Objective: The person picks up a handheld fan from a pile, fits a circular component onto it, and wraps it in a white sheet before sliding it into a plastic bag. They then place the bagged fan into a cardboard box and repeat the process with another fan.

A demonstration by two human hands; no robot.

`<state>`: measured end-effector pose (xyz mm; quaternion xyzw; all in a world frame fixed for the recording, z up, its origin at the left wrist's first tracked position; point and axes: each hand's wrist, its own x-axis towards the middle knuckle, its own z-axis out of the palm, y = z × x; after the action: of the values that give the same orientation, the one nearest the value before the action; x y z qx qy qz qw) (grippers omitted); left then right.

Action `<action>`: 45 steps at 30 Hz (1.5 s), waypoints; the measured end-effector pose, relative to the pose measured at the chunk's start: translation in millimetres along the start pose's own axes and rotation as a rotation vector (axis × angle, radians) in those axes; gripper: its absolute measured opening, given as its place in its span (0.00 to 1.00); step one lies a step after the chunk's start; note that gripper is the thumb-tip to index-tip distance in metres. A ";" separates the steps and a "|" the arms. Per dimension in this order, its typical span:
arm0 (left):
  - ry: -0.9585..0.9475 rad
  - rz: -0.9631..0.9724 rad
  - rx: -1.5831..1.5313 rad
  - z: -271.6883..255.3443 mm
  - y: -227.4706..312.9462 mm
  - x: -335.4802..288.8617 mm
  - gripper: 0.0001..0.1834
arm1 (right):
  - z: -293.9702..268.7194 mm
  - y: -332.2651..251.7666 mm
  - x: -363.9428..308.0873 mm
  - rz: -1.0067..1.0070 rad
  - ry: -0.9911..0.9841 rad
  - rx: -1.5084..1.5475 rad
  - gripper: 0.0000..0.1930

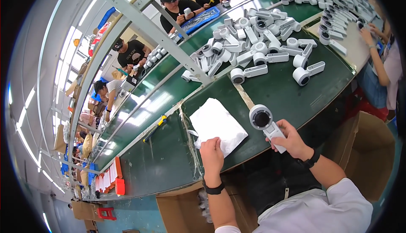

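My right hand [292,140] is closed around the handle of a white handheld fan [270,127]. Its round head, with a dark centre, points up and away from me. A stack of thin white plastic bags [215,121] lies flat on the green table before me. At the near left edge of this stack, my left hand [212,155] is closed in a pinch on a bag. The fingertips are partly hidden, so how much of the bag they hold does not show.
A heap of similar white fans [253,38] covers the table's far side. A yellow-and-black screwdriver [155,128] lies left of the bags. Cardboard boxes [363,152] stand by the table on both sides of me. A metal frame [169,43] rises ahead; co-workers sit beyond it and at right.
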<state>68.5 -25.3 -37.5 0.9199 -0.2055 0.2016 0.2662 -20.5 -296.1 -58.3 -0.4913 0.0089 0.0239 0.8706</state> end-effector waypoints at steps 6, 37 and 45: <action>0.041 0.080 0.014 -3.6 11.3 0.8 0.14 | 9.2 6.6 -0.8 0.066 -0.059 -0.021 0.17; 0.027 -0.017 0.011 -2.7 2.2 9.1 0.09 | 10.0 9.5 -2.1 0.093 -0.041 -0.042 0.17; 0.021 -0.293 -0.288 -5.1 10.7 13.6 0.09 | 19.1 4.0 7.0 0.063 -0.005 -0.168 0.21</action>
<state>73.3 -34.3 -22.6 0.8903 -0.0934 0.1388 0.4235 -13.9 -277.5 -52.2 -0.5620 0.0199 0.0531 0.8252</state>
